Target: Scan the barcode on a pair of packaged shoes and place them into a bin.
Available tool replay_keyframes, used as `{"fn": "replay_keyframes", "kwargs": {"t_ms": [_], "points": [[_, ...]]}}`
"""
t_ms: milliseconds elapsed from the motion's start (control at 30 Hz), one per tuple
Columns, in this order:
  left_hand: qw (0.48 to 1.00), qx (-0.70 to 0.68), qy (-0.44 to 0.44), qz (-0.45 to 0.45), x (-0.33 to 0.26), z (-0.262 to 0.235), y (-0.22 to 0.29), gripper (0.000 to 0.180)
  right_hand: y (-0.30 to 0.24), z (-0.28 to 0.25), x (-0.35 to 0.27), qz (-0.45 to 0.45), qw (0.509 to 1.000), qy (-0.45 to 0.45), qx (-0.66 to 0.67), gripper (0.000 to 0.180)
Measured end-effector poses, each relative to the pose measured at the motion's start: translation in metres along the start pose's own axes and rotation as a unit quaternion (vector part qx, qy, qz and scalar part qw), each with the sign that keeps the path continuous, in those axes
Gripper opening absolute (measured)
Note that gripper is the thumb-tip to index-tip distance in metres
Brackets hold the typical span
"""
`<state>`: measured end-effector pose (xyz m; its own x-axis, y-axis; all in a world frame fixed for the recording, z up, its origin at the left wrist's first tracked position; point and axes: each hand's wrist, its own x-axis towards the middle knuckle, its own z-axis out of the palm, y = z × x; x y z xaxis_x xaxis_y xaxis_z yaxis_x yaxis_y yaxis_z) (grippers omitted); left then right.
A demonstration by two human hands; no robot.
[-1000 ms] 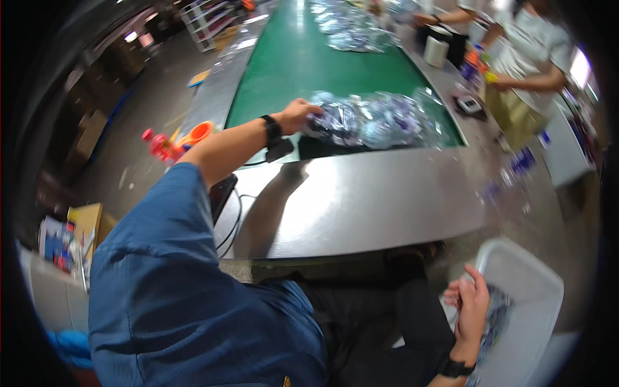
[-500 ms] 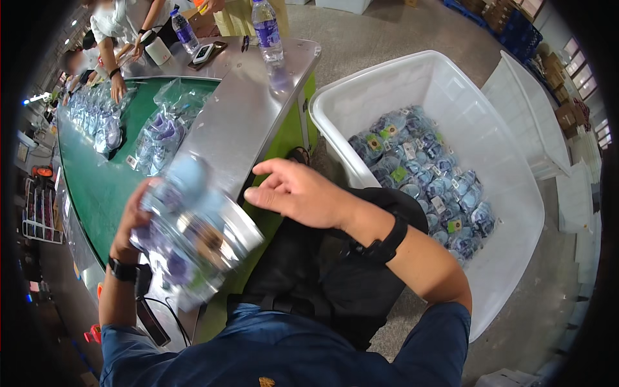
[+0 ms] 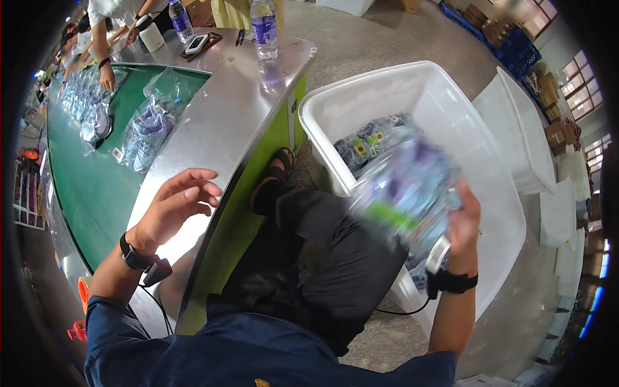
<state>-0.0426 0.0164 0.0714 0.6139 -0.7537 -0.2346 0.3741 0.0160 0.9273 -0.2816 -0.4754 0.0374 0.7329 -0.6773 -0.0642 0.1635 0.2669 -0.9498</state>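
My right hand grips the edge of a clear plastic bag of light-blue and purple items, which look like shoes. Motion blurs the bag, and a green patch shows on it. It hangs over the near rim of a big white plastic tub, above similar bagged bundles inside. Over the metal border of the table, my left hand is empty, its fingers loosely bent and apart. Another such bag lies on the green surface beyond it.
Several bagged bundles line the green surface at the far left, where another person's hand reaches. Water bottles, a phone and a white flask stand or lie along the back. Another white tub is behind mine.
The bag has gone from my left hand at the table to my right hand over the tub. My left hand has let go. My view has shifted slightly.
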Motion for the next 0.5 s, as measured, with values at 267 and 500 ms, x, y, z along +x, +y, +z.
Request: {"fn": "replay_keyframes", "kwargs": {"t_ms": [267, 500], "points": [[0.972, 0.060, 0.225, 0.036, -0.056, -0.069, 0.004, 0.030, 0.066, -0.133, 0.069, 0.139, 0.953, 0.270, 0.002, 0.073], [0.734, 0.282, 0.600, 0.147, -0.049, -0.173, -0.019, 0.051, 0.001, 0.052, 0.030, 0.089, 0.990, 0.095, -0.061, 0.041]]}}
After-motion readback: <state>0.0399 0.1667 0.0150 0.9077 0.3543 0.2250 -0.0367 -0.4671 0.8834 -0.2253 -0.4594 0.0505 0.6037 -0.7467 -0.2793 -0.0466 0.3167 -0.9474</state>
